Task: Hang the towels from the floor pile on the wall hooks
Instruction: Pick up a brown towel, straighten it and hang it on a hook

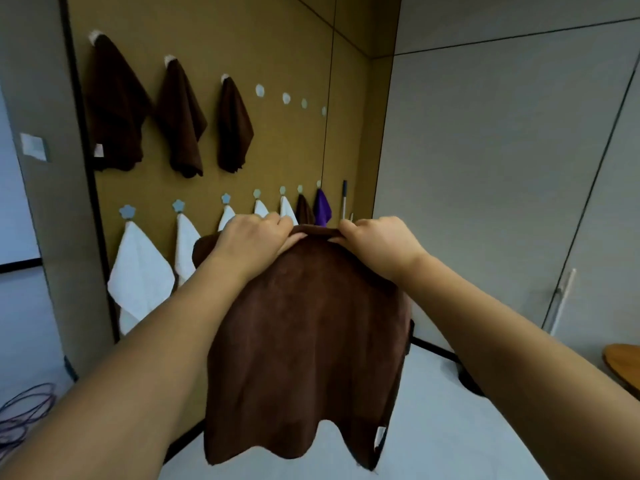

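A brown towel (304,341) hangs in front of me, held up by its top edge. My left hand (254,242) pinches the edge on the left and my right hand (377,242) pinches it on the right. On the tan wall panel (284,46), three brown towels (180,116) hang from the upper row of hooks. Bare white hooks (259,90) follow to their right. Along the lower row hang several white towels (140,271), a brown one (304,209) and a purple one (322,206). The floor pile is hidden.
A grey wall (502,168) with a door handle (562,296) stands to the right. A round wooden table edge (623,365) shows at far right. Purple cables (24,410) lie on the floor at lower left. A thin rod (344,199) leans by the panel's corner.
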